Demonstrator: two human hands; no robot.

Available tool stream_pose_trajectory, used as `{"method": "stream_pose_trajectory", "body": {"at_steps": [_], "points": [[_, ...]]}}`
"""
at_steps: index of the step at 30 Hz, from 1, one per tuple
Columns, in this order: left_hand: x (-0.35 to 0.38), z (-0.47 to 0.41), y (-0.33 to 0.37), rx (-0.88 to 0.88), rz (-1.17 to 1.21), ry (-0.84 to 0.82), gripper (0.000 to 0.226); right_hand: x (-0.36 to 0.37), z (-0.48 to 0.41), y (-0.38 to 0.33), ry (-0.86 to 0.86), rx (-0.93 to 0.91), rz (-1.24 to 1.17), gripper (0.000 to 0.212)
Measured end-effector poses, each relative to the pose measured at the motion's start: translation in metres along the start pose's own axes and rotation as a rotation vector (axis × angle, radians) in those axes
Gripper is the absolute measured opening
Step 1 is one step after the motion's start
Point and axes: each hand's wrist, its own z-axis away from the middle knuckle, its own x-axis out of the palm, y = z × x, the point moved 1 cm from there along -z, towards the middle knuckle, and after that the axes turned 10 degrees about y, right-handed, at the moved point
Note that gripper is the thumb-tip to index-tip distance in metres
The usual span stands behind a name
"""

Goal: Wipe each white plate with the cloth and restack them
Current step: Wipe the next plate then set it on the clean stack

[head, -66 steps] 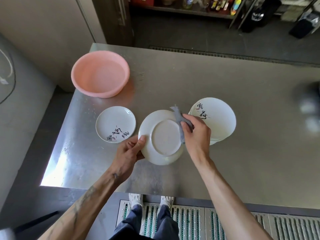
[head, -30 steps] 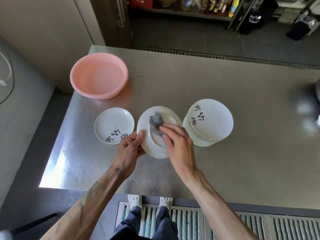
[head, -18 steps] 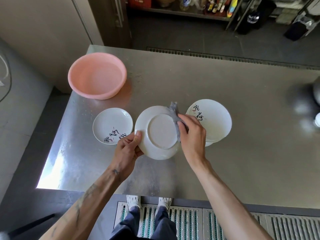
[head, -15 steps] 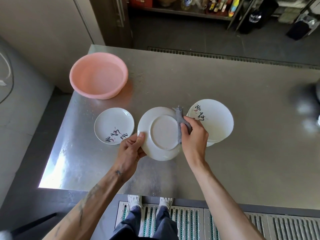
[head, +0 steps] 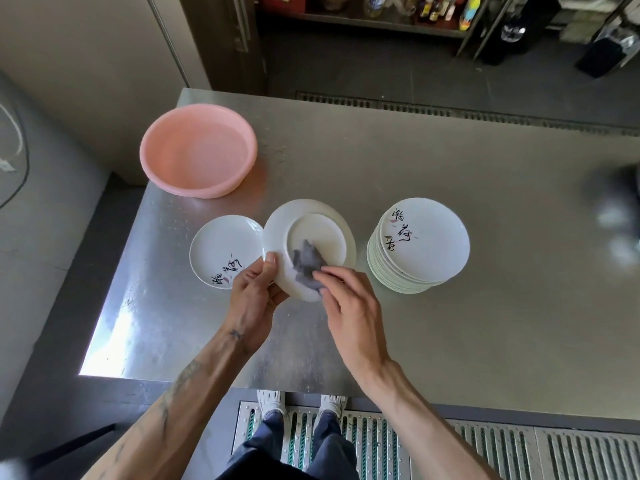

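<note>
Since half a second ago my right grip (head: pixel 349 299) slid the cloth (head: pixel 306 263) from the plate (head: pixel 311 223)'s right rim onto its upturned base and pinches it there. Left grip (head: pixel 254 292) clamps the plate's left rim, above the counter (head: pixel 450 323)'s near-left part. Lone plate (head: pixel 221 247) left, stack (head: pixel 422 244) right. Pink basin (head: pixel 197 150) at far-left corner, contents unclear.

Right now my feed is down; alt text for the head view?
The left hand holds a white plate underside up while the right hand presses a grey cloth on it. On the steel table, a single plate lies left of it, a stack of plates right, a pink basin beyond.
</note>
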Motion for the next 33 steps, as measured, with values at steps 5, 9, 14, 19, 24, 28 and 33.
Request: {"method": "stream_pose_trajectory", "body": {"at_steps": [5,9,14,19,24,28,33], "points": [[0.007,-0.002,-0.003,0.002,0.018,0.003,0.031,0.023,-0.003,-0.028,0.064,0.043,-0.027,0.032],[0.005,-0.002,-0.001,0.013,0.044,-0.004,0.035,0.019,0.001,-0.016,0.114,0.059,-0.027,0.03],[0.008,0.0,-0.004,0.01,0.055,0.014,0.029,0.029,0.01,-0.028,0.115,0.047,-0.033,0.032],[0.007,-0.002,-0.001,0.002,0.112,0.032,0.037,0.029,0.009,-0.022,0.161,0.084,-0.042,0.031],[0.008,-0.002,-0.002,-0.011,0.096,0.016,0.029,0.037,0.014,-0.038,0.122,0.018,-0.049,0.034],[0.01,-0.002,0.003,-0.013,0.102,0.034,0.042,0.033,0.014,-0.029,0.2,0.111,-0.056,0.032],[0.007,0.0,0.003,-0.004,0.1,0.03,0.052,0.029,0.02,-0.023,0.181,0.062,-0.065,0.032]]}}
